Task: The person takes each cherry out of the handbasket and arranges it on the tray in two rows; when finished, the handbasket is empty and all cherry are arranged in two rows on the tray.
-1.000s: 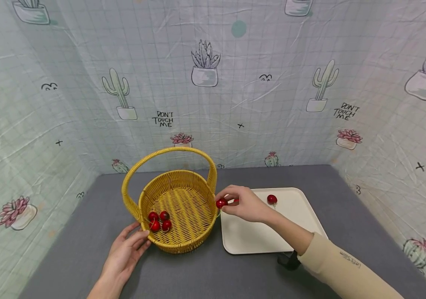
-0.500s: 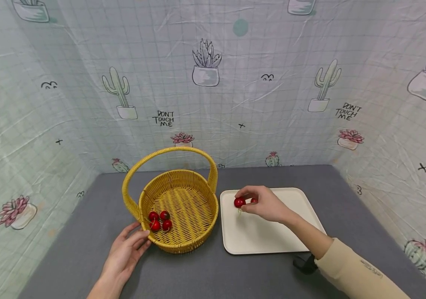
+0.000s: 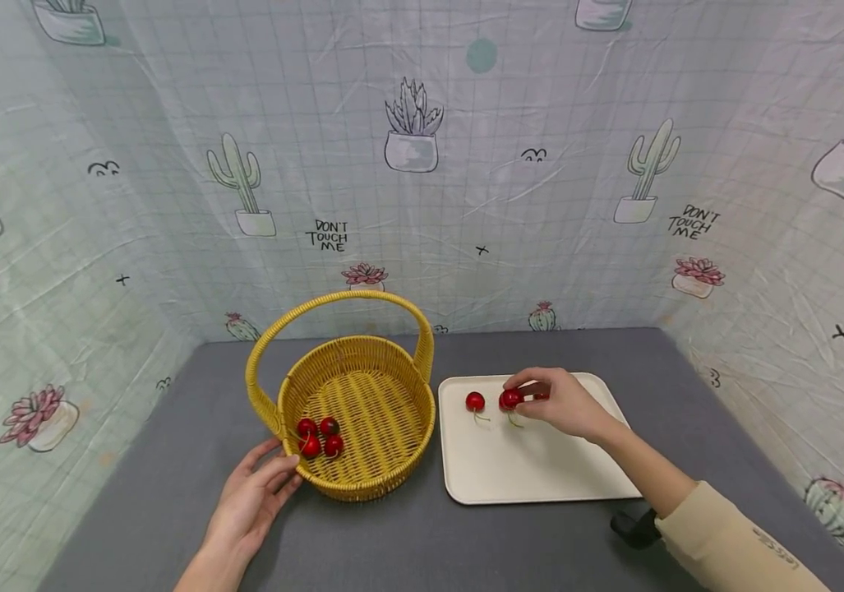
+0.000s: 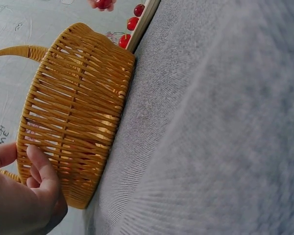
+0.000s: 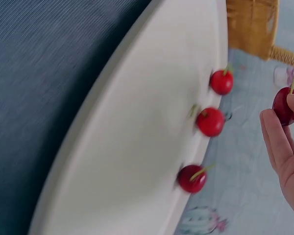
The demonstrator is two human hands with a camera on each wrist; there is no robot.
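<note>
My right hand (image 3: 558, 403) pinches a dark red cherry (image 5: 283, 105) by thumb and fingertips, held above the tray, with its green stem showing. Below it on the cream tray (image 3: 540, 469) lie three more cherries: a left one (image 3: 475, 401), a middle one (image 5: 210, 122) mostly covered by the held cherry in the head view, and a right one (image 5: 191, 178) partly behind the fingers. At the left, my left hand (image 3: 247, 501) grips the front-left rim of the yellow wicker basket (image 3: 373, 485). Several cherries (image 3: 310, 446) sit together inside it by that rim.
Basket and tray stand side by side on a grey cloth-covered table (image 3: 392, 543), a narrow gap between them. The basket's tall handle (image 3: 340, 300) arches over it. A curtain (image 3: 466, 197) printed with cactuses encloses the back and sides. A black strap (image 3: 636, 529) hangs under the right forearm.
My right hand has moved right, carrying the pinched cherry from beside the basket's rim to over the tray. The tray's left cherry has come into view. My left hand keeps its hold.
</note>
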